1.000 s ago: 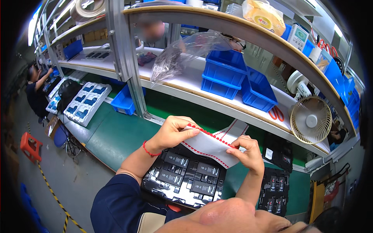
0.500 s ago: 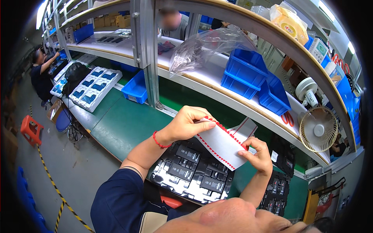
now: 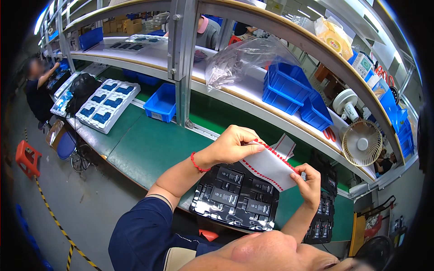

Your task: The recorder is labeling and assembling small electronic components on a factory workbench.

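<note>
Between my hands is a white backing sheet (image 3: 267,168) edged with rows of small red stickers, tilted above the bench. My left hand (image 3: 236,143) pinches its upper left corner between thumb and fingers. The right corner is gripped by my right hand (image 3: 308,181), thumb on the face of the sheet. Another white strip (image 3: 285,145) with red edging shows just behind. Below lies a glossy black tray (image 3: 212,211) with several flat black batteries (image 3: 224,196) in its compartments; the sheet hides part of its far side.
More black trays (image 3: 322,221) lie to the right on the green bench (image 3: 140,144). A blue bin (image 3: 161,103) and a white foam tray (image 3: 108,105) stand at the left. Stacked blue bins (image 3: 287,88), a clear plastic bag (image 3: 246,61) and a fan (image 3: 361,143) occupy the shelf. Another person works far left.
The view has shifted slightly, so the bench and shelf appear displaced. Both hands keep their hold on the sheet, which now looks more foreshortened.
</note>
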`<state>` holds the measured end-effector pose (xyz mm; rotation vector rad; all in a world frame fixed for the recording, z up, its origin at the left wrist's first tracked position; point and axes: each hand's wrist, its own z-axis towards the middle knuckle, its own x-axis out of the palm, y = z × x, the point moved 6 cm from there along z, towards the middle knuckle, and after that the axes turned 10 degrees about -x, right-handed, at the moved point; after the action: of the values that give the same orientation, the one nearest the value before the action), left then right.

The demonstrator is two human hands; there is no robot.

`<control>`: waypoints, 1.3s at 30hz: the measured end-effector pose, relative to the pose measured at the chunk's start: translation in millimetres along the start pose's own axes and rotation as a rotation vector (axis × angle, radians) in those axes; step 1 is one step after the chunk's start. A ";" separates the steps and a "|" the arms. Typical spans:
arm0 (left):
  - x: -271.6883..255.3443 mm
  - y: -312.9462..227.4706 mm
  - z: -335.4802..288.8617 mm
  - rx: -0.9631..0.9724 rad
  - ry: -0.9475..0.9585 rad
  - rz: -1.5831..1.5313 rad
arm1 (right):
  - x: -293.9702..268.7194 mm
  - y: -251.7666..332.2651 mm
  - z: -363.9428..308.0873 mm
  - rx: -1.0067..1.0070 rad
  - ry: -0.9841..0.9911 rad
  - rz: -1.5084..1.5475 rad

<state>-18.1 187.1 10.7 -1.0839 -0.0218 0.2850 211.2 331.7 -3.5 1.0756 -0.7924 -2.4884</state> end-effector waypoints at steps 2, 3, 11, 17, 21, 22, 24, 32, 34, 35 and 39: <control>-1.0 1.0 1.0 -0.020 0.003 0.028 | -6.2 -6.7 1.4 0.002 -0.055 0.038; -1.1 1.9 -0.3 -0.016 -0.007 0.017 | -9.4 -7.4 1.5 0.007 -0.071 0.043; -1.9 16.8 -2.1 -0.059 -0.071 0.067 | -20.6 -22.6 4.4 0.069 -0.107 0.036; -8.1 21.7 -0.1 -0.104 -0.107 0.080 | -24.8 -23.8 5.0 0.085 -0.125 0.072; -15.1 22.4 -0.2 -0.143 -0.134 0.056 | -20.6 -17.9 3.3 0.043 -0.034 0.117; -14.2 22.7 0.3 -0.141 -0.132 0.056 | -21.2 -16.6 2.4 0.043 -0.036 0.115; -14.5 25.1 0.1 -0.127 -0.138 0.032 | -20.2 -12.4 2.5 0.022 -0.043 0.146; -21.1 38.8 1.5 -0.235 -0.172 -0.118 | -21.5 -17.9 1.2 0.041 -0.113 0.179; -27.2 35.6 1.5 -0.178 -0.221 -0.052 | -26.3 -26.2 1.7 0.076 -0.216 0.210; -27.9 33.3 0.8 -0.176 -0.235 -0.076 | -27.2 -29.2 0.3 0.081 -0.247 0.234; -30.2 34.9 5.0 -0.168 -0.247 -0.063 | -27.7 -34.7 0.8 0.092 -0.280 0.262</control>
<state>-55.5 199.4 -13.7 -1.2069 -0.3045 0.3642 226.8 373.0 -8.2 0.6080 -1.0613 -2.4224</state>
